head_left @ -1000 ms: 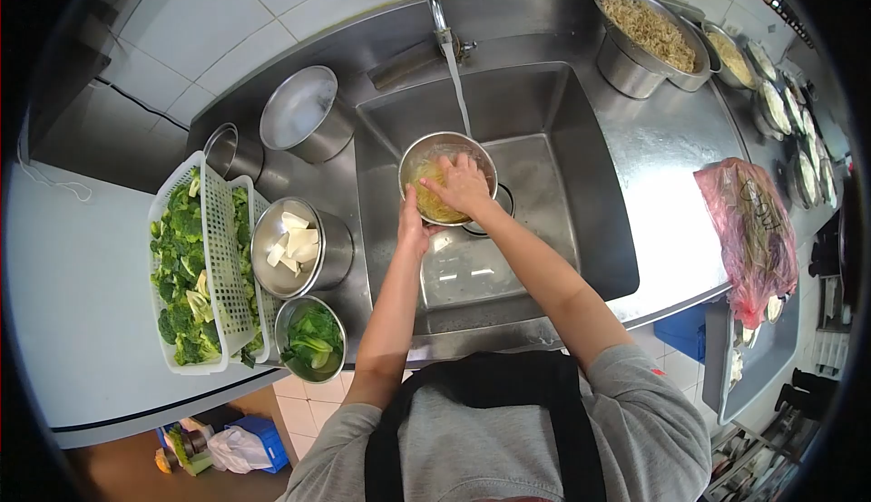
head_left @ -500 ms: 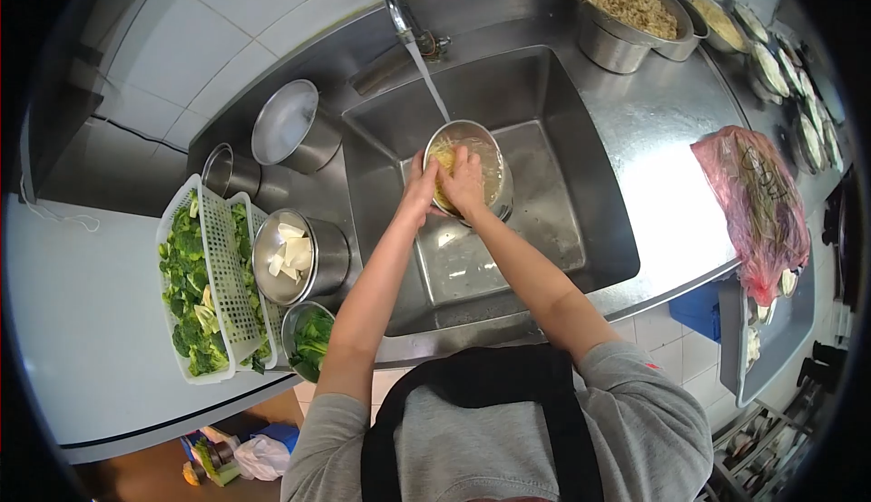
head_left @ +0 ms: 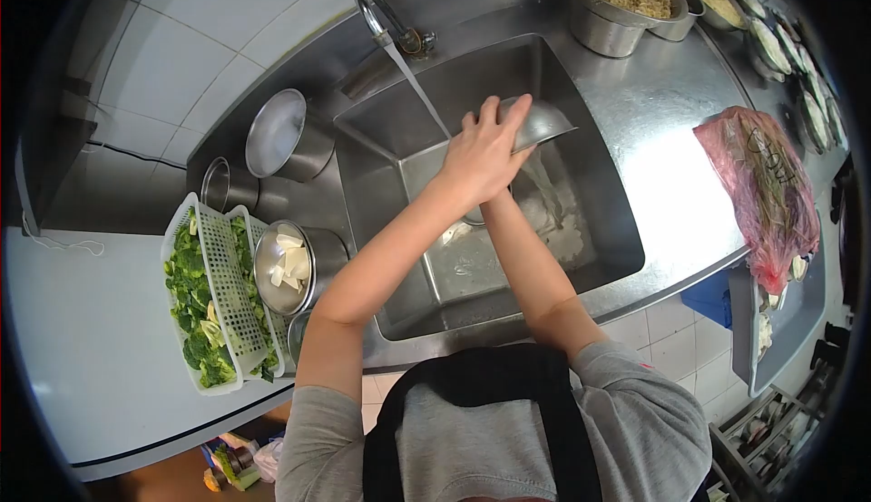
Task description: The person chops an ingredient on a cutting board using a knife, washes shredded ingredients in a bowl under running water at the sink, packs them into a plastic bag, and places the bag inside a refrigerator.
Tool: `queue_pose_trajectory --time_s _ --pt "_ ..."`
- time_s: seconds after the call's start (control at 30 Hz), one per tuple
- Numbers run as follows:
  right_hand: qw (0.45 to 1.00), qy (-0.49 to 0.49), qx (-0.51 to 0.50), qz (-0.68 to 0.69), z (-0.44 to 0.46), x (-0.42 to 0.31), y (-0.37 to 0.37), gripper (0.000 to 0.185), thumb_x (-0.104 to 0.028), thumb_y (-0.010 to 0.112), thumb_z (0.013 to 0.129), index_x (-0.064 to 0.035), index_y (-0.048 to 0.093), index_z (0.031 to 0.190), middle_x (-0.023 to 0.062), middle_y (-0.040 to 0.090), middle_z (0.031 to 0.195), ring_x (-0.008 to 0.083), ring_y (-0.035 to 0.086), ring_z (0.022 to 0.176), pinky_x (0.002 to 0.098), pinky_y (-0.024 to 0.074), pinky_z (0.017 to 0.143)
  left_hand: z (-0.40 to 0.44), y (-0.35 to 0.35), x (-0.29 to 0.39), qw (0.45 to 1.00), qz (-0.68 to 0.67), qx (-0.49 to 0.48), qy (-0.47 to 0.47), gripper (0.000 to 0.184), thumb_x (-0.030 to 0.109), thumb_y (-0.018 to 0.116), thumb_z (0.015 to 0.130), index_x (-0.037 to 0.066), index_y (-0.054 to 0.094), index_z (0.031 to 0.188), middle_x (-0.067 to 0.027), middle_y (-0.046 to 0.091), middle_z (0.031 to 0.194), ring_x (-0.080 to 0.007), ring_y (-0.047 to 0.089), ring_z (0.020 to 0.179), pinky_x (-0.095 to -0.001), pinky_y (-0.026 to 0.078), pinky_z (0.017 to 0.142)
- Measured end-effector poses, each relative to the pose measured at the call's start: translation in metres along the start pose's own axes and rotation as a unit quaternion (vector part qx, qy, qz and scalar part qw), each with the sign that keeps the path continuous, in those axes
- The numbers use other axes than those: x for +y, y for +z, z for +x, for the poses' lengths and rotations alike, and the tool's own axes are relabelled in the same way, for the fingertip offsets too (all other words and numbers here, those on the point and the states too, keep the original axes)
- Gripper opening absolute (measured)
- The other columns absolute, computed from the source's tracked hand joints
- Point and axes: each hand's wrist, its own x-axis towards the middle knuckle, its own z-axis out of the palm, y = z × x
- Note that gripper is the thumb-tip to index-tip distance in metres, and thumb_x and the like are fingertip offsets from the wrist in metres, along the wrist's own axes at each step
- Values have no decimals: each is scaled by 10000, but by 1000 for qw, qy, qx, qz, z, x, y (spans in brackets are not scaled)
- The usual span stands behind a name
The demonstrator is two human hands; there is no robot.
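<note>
Two hands meet at a metal bowl (head_left: 543,125) tilted over the sink (head_left: 381,171), spilling water (head_left: 548,185) as if being drained, the left hand (head_left: 483,159) gripping its outside, the right hand (head_left: 496,199) mostly hidden, its grip unclear.

Dark handwriting (head_left: 771,155) on pink bag (head_left: 760,207), not legible.

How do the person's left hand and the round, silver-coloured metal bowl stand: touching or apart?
Touching. The head view shows the left hand with its fingers laid over the outside of the tipped metal bowl.
</note>
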Motion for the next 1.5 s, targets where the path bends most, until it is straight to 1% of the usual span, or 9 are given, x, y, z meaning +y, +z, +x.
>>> queue_pose_trajectory --time_s 0.1,0.2,0.3,0.57,0.63,0.93,1.23,1.43,1.5 --pt "927 14 150 344 13 -8 2 562 -361 461 850 4 312 1250 260 382 1156 400 382 1100 438 309 941 10 -3 -6 1000 -7 3 8 559 354 511 845 186 300 1335 -182 345 1314 -408 417 1138 -466 378 935" --pt "870 -66 187 452 32 -28 -10 599 -377 526 823 8 333 1240 260 391 1143 406 386 1087 438 312 938 47 17 -77 981 -180 63 23 549 375 476 869 168 293 1343 -169 429 1277 -347 442 1155 -411 350 968" --pt "969 -150 29 196 38 -59 -38 517 -458 567 775 -47 462 1071 184 438 1021 353 448 991 440 374 816 63 18 -137 852 -480 2 -208 526 467 354 909 95 360 1281 -151 507 1160 -272 621 867 -391 557 548" --pt "922 -376 -89 -21 50 -110 -14 567 -535 560 744 -121 484 1125 147 460 1092 315 462 1025 461 391 798 44 42 -192 599 -712 145 -336 591 526 251 917 85 323 1303 -152 451 1257 -307 499 1110 -547 457 840" --pt "892 -434 -114 -41 52 -110 -6 592 -556 533 754 -144 482 1176 143 460 1091 314 461 1038 464 393 800 29 48 -188 595 -722 150 -320 593 520 227 922 84 292 1320 -162 394 1307 -325 445 1165 -536 441 873" --pt "877 -330 -307 -167 28 -39 -73 641 -556 527 770 -82 434 1191 191 427 1213 349 426 1144 495 359 897 -7 75 -125 503 -798 26 -332 597 510 235 923 57 305 1305 -177 436 1260 -338 510 1092 -480 524 775" --pt "971 -240 -8 -22 64 -75 -53 593 -531 535 775 -71 454 1141 157 459 1087 311 452 1026 444 376 819 92 47 -161 656 -681 98 -310 577 474 383 902 33 362 1273 -148 472 1241 -291 490 1115 -466 434 883" --pt "982 -122 -39 141 43 -81 -44 601 -526 511 794 -38 429 1135 195 435 1101 346 437 1032 454 378 814 88 8 -148 794 -532 44 -292 530 466 390 899 184 308 1339 -131 430 1273 -256 488 1097 -444 432 859" --pt "978 -83 -44 186 30 -78 -33 597 -521 503 802 -30 423 1130 204 435 1097 358 435 1030 463 377 817 89 10 -155 896 -392 26 -208 565 463 387 895 190 259 1372 -117 436 1272 -260 478 1104 -422 432 859"
